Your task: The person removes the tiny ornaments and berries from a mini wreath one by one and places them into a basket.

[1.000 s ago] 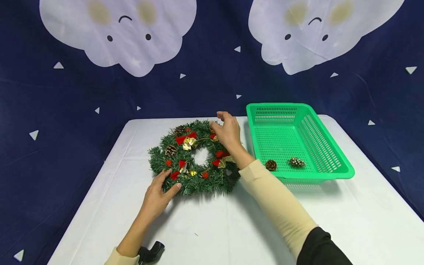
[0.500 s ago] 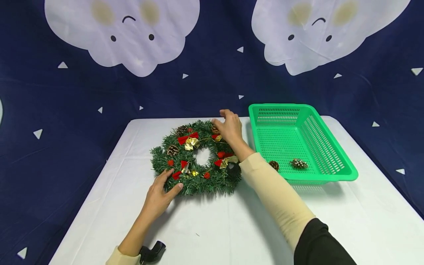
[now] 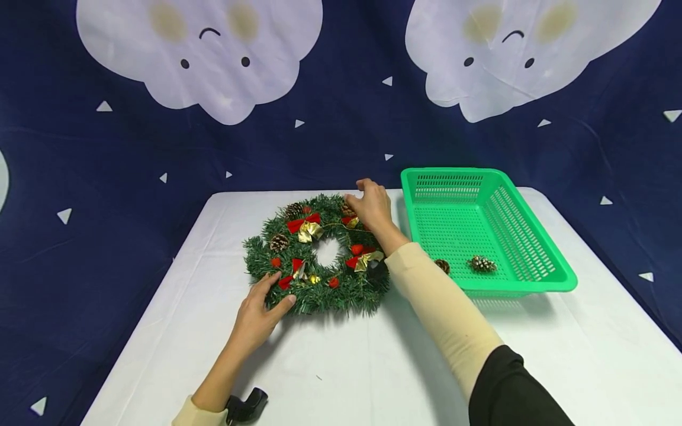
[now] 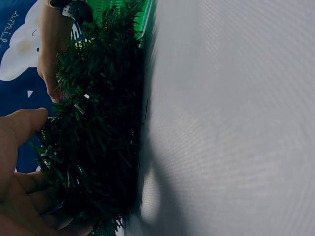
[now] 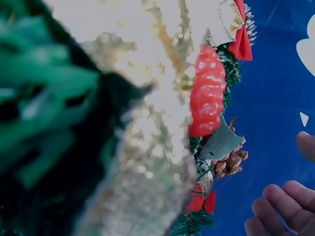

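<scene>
wreath: a round green garland wreath of needle-like strands lies on the white cloth-covered tabletop, trimmed with red fabric bows, shiny gold ribbon and brown pinecones.
left hand: the left hand rests at the near left edge of the wreath, thumb spread well away from the relaxed fingers.
right hand: the right hand hovers over the far right part, loosely open, with nothing in hold.
right wrist view: a clear gap lies between the right fingertips and a woody brown pinecone, while from the head they appear to meet; a bumpy red berry shows close up, behind blurred glittery ribbon.
left wrist view: the wreath's thick outer side stands against the tabletop, left fingers touching its strands, a side hidden from above.
basket: the green perforated plastic basket, beside the wreath on the person's right, holds a white-tipped pinecone and a brown cone partly covered by the cream sleeve.
lettering: on the navy cloth backdrop, white script ends in "mile", its first letter unclear.
</scene>
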Demonstrator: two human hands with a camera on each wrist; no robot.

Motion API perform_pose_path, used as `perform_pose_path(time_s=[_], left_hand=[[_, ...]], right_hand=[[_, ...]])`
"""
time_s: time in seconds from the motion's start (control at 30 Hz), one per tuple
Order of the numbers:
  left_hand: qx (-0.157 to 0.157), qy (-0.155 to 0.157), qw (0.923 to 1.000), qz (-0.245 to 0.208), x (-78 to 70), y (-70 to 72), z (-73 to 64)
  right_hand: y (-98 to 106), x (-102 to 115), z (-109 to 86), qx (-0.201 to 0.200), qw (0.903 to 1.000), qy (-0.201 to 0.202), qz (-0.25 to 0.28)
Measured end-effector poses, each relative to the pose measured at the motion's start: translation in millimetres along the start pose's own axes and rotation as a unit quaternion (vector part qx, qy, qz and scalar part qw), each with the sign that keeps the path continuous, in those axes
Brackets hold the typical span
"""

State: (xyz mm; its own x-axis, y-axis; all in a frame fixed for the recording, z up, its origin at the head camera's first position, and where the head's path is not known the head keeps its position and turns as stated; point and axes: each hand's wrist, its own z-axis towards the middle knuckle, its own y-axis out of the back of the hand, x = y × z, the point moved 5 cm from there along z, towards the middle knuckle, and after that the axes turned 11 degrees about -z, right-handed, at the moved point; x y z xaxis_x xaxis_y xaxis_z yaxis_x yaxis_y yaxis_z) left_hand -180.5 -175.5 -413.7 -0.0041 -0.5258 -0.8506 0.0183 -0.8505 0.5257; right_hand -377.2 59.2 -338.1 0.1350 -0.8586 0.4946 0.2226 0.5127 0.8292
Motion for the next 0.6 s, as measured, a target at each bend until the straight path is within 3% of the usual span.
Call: perform_pose_path(time_s=[0.6], left_hand=[[-0.008,0.000,0.9999,-0.007,2.2,-1.3,0.8]], right_hand=[[-20.2,-5.7,2.9,0.052,0.9972,-0.015,-0.052]])
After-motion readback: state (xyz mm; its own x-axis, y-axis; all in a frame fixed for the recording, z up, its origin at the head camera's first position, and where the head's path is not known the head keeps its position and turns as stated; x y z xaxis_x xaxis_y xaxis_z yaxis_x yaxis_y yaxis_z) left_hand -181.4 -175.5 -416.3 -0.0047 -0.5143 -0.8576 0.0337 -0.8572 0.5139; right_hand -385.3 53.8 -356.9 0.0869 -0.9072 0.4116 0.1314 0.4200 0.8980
